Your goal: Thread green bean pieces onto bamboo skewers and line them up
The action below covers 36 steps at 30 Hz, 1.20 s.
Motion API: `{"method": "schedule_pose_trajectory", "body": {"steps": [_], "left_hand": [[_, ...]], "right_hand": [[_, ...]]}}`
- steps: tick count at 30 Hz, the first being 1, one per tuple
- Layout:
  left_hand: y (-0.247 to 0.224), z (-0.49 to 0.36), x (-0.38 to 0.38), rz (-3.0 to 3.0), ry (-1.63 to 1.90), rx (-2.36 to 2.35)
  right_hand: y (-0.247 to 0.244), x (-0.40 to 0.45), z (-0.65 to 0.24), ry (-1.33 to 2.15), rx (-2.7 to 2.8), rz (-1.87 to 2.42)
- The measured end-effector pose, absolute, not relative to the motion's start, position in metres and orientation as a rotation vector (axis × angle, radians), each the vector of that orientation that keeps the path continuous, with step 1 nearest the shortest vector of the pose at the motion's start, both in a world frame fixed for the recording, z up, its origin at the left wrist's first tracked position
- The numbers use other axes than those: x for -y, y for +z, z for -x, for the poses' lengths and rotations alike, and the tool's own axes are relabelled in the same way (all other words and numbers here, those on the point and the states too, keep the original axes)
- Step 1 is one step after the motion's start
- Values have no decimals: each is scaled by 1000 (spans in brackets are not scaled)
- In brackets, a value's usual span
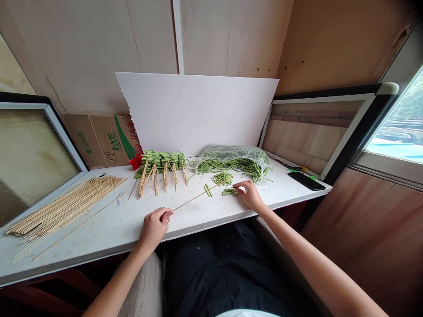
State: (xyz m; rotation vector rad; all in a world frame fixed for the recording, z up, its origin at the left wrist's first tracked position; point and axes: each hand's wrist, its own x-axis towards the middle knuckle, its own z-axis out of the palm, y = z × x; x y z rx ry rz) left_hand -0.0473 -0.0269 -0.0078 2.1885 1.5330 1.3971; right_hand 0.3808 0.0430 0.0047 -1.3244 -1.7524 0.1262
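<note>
My left hand [156, 226] is closed around the near end of a thin bamboo skewer [193, 199], which slants up to the right over the white table. The skewer's far tip reaches the small pile of cut green beans [222, 178]. At the right, my right hand [249, 194] has its fingers pinched at the end of a short row of cut green bean pieces [228, 192]. Two loose bean pieces [208, 190] lie just left of that row. The exact fingertip contact is too small to see clearly.
Loose skewers [69, 207] cover the table's left side. Skewered bean bundles [161, 163] are stacked at the back, beside a clear bag of long green beans [234, 160]. A black phone [306, 181] lies at the right edge. A white board [201, 114] and a cardboard box [102, 138] stand behind.
</note>
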Motion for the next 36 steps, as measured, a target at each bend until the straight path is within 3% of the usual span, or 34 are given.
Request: {"method": "schedule_pose_trajectory", "body": {"steps": [9,13,36], "left_hand": [[-9,48,26,-2186,1368,-1557],[-11,49,26,-2209,1342,-1575],[-16,51,22,-2306,1335,-1550]], "right_hand": [[11,-40,-360,1009,1291,939],[10,-37,-356,1242,1159,825],[7,-36,-357,1173,1124,887]]}}
